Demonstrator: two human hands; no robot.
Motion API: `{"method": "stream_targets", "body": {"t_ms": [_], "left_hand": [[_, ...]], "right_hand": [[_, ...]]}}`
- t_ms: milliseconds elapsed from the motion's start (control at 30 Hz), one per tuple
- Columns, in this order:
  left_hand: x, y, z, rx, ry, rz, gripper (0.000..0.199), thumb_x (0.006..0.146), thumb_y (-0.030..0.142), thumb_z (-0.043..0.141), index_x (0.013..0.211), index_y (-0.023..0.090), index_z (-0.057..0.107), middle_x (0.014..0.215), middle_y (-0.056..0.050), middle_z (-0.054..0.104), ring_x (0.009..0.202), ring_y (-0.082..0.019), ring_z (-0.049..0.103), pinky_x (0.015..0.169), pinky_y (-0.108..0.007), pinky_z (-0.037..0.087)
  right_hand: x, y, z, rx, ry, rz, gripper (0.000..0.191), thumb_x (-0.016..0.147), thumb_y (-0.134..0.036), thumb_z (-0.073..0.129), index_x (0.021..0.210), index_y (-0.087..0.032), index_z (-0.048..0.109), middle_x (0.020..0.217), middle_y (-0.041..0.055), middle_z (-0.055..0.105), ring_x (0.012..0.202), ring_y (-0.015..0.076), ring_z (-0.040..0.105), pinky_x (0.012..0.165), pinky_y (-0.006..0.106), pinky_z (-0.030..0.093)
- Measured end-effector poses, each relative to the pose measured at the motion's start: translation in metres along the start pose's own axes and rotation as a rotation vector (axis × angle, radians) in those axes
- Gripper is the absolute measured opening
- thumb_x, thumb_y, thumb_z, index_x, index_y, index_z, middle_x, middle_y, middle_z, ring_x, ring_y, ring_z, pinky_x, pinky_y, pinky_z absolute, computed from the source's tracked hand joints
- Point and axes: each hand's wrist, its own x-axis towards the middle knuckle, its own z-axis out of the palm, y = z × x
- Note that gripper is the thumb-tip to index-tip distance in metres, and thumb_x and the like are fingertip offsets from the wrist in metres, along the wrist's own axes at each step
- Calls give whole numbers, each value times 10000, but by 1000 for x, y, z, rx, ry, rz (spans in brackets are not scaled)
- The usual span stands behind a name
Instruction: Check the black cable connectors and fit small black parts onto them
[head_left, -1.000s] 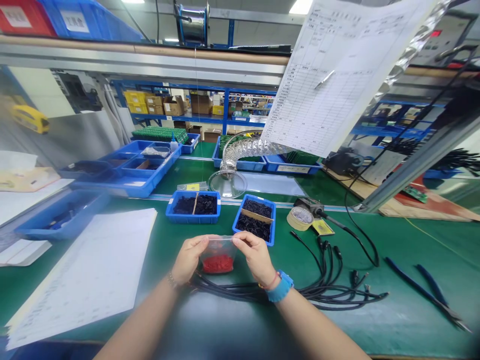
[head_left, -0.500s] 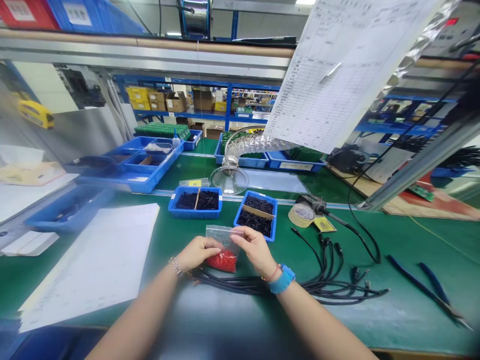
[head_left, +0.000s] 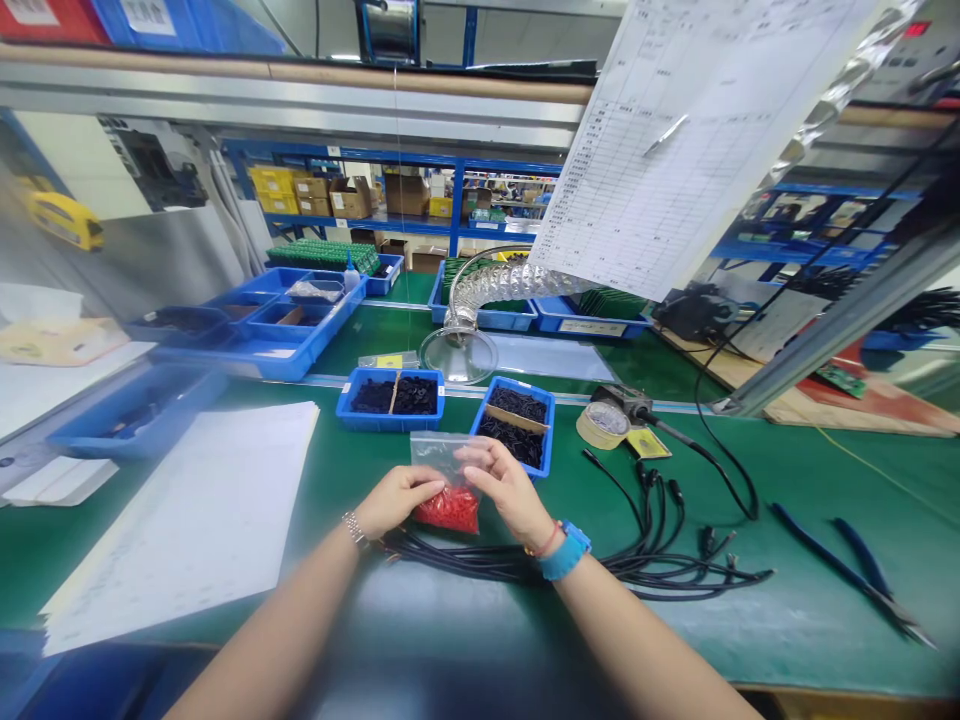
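A clear zip bag [head_left: 448, 508] with small red parts in its lower half is in front of me, tilted over the green table. My left hand [head_left: 397, 503] pinches its left side between thumb and fingers. At the bag's upper right is my right hand [head_left: 506, 490], its thumb and fingers apart; whether they touch the plastic I cannot tell. Below and behind both wrists runs a bundle of black cables [head_left: 465, 562], its connector ends fanned out to the right.
Two blue bins of small black parts, one left [head_left: 390, 424] and one right [head_left: 547, 440], stand beyond the bag. Paper sheets [head_left: 195, 520] lie left; blue-handled pliers [head_left: 862, 580] lie right. A tape roll [head_left: 602, 425] and fume hose [head_left: 491, 288] are farther back.
My right hand has loosened from its pinch on the bag's upper edge, and its fingers have spread. My left hand keeps hold of the bag, which has moved slightly.
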Motion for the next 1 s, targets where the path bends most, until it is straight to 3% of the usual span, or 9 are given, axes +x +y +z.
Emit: {"method": "stream_targets", "body": {"t_ms": [133,300,433,567,700,1000], "left_hand": [[-2,5,4,-132,129,46,249,772,348,494,842,152,631,869,-30,617,830,-158,545,790,-273,415],[-5,6,10,-352,12,-88,366,669,323,626,994,160,586,872,-46,604,657,-146,565,571,-283,489],[-4,5,11,-511,48,-60,307,676,286,629,944,138,617,889,-73,610,702,-168,571,560,-284,496],[-5,6,13,-759,48,-10,426,632,154,674,1038,192,550,1010,-61,586,864,-180,561,733,-310,478],[-4,6,15,-772,49,57,410,610,82,683,988,187,565,967,-28,599,893,-140,543,824,-261,416],[-4,5,14,-714,92,54,396,603,96,685,965,186,552,965,-26,602,909,-167,544,868,-325,383]], "right_hand": [[-5,9,0,-169,-52,45,189,719,-303,594,847,-166,611,820,25,620,751,141,549,711,278,435],[-6,13,4,-283,1,-69,164,764,-299,541,765,-167,638,779,29,625,738,148,553,709,283,436],[-7,5,5,-275,-9,-101,210,778,-293,526,952,-193,590,918,41,614,830,160,560,756,302,446],[-5,-13,2,-468,-64,-246,325,749,-275,569,1067,-219,533,1033,58,568,945,184,522,843,340,412],[-1,-32,0,-599,-111,-352,285,760,-247,553,1044,-217,543,968,60,577,885,177,526,801,337,424],[-2,-33,-1,-587,-131,-299,293,734,-186,552,1027,-207,535,947,51,564,859,170,521,775,321,421]]}}
